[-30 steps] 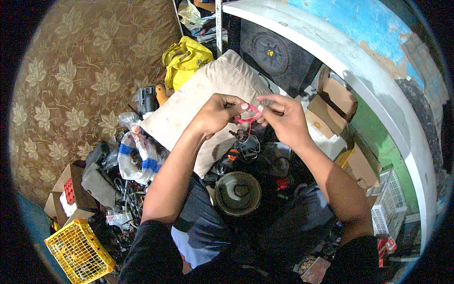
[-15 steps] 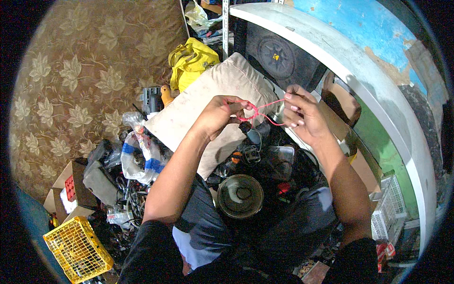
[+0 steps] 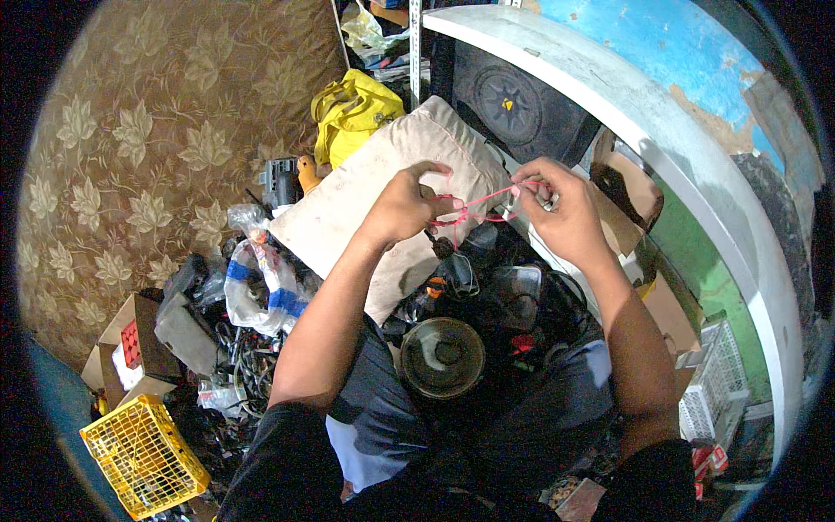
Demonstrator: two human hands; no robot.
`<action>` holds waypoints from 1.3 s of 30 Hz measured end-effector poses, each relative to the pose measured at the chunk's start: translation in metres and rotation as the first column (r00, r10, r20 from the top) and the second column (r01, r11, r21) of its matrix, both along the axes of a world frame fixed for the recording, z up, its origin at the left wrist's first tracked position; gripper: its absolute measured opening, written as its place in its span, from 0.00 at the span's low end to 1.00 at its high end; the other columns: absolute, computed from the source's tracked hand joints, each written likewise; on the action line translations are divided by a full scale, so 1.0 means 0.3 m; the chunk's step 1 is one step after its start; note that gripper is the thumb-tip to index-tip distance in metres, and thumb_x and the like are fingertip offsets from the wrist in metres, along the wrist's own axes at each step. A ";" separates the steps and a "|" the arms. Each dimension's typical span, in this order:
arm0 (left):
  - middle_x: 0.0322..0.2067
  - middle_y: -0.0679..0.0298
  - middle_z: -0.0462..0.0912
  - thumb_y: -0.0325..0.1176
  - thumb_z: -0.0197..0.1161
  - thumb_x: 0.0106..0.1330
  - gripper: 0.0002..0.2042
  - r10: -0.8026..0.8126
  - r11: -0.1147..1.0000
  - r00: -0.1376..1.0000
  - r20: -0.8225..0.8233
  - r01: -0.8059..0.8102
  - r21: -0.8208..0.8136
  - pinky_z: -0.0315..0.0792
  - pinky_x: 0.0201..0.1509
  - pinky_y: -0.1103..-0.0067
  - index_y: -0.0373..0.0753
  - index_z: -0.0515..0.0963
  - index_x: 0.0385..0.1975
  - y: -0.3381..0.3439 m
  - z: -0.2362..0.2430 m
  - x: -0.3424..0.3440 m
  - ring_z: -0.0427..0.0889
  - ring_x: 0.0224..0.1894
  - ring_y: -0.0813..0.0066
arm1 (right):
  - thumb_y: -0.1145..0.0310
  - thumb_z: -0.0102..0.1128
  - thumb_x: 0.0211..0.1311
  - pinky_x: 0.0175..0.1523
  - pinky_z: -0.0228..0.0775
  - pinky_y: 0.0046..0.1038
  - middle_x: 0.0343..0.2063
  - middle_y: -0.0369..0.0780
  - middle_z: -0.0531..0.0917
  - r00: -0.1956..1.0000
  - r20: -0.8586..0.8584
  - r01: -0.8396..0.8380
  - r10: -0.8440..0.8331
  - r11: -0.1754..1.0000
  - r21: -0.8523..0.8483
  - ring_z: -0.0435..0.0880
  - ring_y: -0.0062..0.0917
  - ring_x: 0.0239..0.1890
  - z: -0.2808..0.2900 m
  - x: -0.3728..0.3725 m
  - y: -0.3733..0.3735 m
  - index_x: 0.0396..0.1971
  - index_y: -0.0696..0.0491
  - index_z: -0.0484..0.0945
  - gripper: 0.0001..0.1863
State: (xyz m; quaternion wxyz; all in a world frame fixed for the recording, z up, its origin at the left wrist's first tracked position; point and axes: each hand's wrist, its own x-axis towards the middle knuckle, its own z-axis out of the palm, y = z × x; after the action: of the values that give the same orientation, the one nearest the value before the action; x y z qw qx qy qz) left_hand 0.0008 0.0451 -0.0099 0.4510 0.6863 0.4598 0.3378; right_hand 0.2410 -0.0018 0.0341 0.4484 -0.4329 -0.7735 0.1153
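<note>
Two hands pinch one thin red cord (image 3: 474,209) stretched between them. Left hand (image 3: 404,207) grips one end, right hand (image 3: 557,209) the other, above a beige pillow (image 3: 348,204).

Left hand (image 3: 402,207) and right hand (image 3: 561,209), raised apart above a beige cushion (image 3: 365,196), pinch a thin pink cord (image 3: 474,210) stretched between them. Below lie a round speaker cone (image 3: 442,357), tangled cables (image 3: 248,357) and a yellow crate (image 3: 143,454); a yellow bag (image 3: 352,111) sits beyond the cushion.

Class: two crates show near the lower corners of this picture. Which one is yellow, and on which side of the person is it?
The yellow crate sits at the person's lower left, beside cardboard boxes. The other crate, at the right, is white.
</note>
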 end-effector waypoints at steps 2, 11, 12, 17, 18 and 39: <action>0.20 0.61 0.81 0.27 0.72 0.56 0.28 0.044 0.998 0.997 0.059 -0.046 0.039 0.69 0.25 0.79 0.33 0.68 0.57 -0.005 -0.005 -0.004 0.77 0.21 0.79 | 0.78 0.66 0.54 0.33 0.65 0.21 0.25 0.37 0.79 0.994 0.099 0.035 -0.051 0.986 0.162 0.73 0.17 0.25 0.024 0.008 -0.008 0.32 0.58 0.78 0.07; 0.25 0.58 0.86 0.35 0.71 0.57 0.08 0.006 0.986 0.985 -0.170 0.022 0.163 0.76 0.34 0.76 0.40 0.87 0.34 0.019 -0.015 -0.046 0.84 0.28 0.73 | 0.63 0.71 0.51 0.39 0.66 0.38 0.23 0.41 0.80 0.899 0.302 0.192 -0.316 0.906 0.377 0.79 0.38 0.29 0.050 0.048 -0.009 0.22 0.53 0.79 0.11; 0.26 0.57 0.86 0.34 0.71 0.57 0.08 0.001 0.983 0.984 -0.179 0.032 0.180 0.77 0.35 0.76 0.40 0.87 0.34 0.021 -0.013 -0.046 0.85 0.29 0.73 | 0.63 0.70 0.51 0.38 0.66 0.38 0.22 0.41 0.80 0.898 0.296 0.194 -0.327 0.896 0.399 0.79 0.38 0.29 0.051 0.056 -0.006 0.22 0.53 0.79 0.11; 0.23 0.59 0.84 0.35 0.68 0.62 0.11 0.020 0.998 0.999 -0.029 -0.019 0.057 0.76 0.27 0.80 0.31 0.84 0.33 0.004 0.013 -0.058 0.80 0.20 0.76 | 0.64 0.69 0.54 0.37 0.68 0.38 0.22 0.42 0.80 0.917 0.240 0.240 -0.319 0.921 0.308 0.79 0.39 0.26 0.022 0.103 0.034 0.25 0.54 0.82 0.09; 0.23 0.59 0.84 0.35 0.68 0.62 0.11 0.002 1.000 1.000 0.002 -0.002 0.016 0.76 0.27 0.80 0.31 0.84 0.33 0.002 0.017 -0.060 0.80 0.20 0.76 | 0.63 0.69 0.54 0.36 0.69 0.38 0.23 0.42 0.81 0.926 0.222 0.247 -0.306 0.934 0.259 0.79 0.40 0.26 0.010 0.112 0.044 0.25 0.54 0.82 0.09; 0.32 0.58 0.84 0.33 0.62 0.68 0.08 -0.158 0.962 0.890 0.428 0.237 -0.137 0.75 0.27 0.79 0.35 0.77 0.31 -0.041 -0.007 0.059 0.80 0.27 0.77 | 0.56 0.72 0.52 0.48 0.75 0.39 0.34 0.53 0.85 0.991 0.119 0.114 -0.058 0.828 -0.550 0.85 0.45 0.42 -0.412 0.003 0.190 0.35 0.62 0.82 0.23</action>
State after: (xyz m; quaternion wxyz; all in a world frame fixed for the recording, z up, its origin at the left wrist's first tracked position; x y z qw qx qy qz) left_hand 0.0185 0.0329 -0.0121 0.6320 0.5974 0.3110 0.3832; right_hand 0.2419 0.0551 -0.0896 0.2703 -0.5839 -0.7071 0.2932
